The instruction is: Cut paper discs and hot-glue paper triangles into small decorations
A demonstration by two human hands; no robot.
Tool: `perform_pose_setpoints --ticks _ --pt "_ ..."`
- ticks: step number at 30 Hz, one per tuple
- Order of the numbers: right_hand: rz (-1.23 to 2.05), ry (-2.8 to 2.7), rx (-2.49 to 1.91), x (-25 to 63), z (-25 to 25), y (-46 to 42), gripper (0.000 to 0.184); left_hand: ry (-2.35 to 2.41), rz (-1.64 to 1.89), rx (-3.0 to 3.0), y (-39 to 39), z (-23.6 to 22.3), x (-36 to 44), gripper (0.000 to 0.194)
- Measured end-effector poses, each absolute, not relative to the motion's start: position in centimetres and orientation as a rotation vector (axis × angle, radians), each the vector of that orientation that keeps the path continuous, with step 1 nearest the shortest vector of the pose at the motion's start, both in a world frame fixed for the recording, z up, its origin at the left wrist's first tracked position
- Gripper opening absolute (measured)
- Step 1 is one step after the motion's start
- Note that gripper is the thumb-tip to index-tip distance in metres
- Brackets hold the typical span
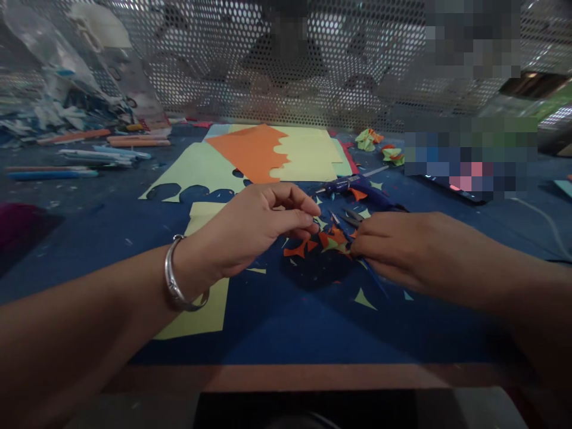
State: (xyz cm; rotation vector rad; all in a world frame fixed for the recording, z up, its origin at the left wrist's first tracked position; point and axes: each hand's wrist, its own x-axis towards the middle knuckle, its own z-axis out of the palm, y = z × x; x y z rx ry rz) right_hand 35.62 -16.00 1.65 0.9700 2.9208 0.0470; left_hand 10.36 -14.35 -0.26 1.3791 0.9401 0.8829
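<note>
My left hand (263, 223) hovers over the blue table cover, fingers pinched together at the tips; what they pinch is too small to make out. It wears a silver bangle (179, 280) at the wrist. My right hand (402, 247) rests on the table, fingers curled round a small folded paper piece (333, 241) of orange and yellow-green points. The two hands meet over this piece. Small paper scraps (364, 298) lie around it.
An orange sheet (250, 152) lies on yellow-green sheets (308, 155) at the back. A blue glue gun (357, 190) and scissors (351, 217) lie behind the hands. Pens and markers (89, 155) sit far left. Folded paper flowers (379, 146) rest near the perforated metal screen (268, 65).
</note>
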Motion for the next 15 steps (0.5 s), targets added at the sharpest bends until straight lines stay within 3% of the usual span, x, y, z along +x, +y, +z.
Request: perform_pose_setpoints --ticks 15 --pt "0.232 2.960 0.833 35.42 1.57 -16.58 0.016 0.910 0.804 1.326 -14.14 -0.37 10.38 0.007"
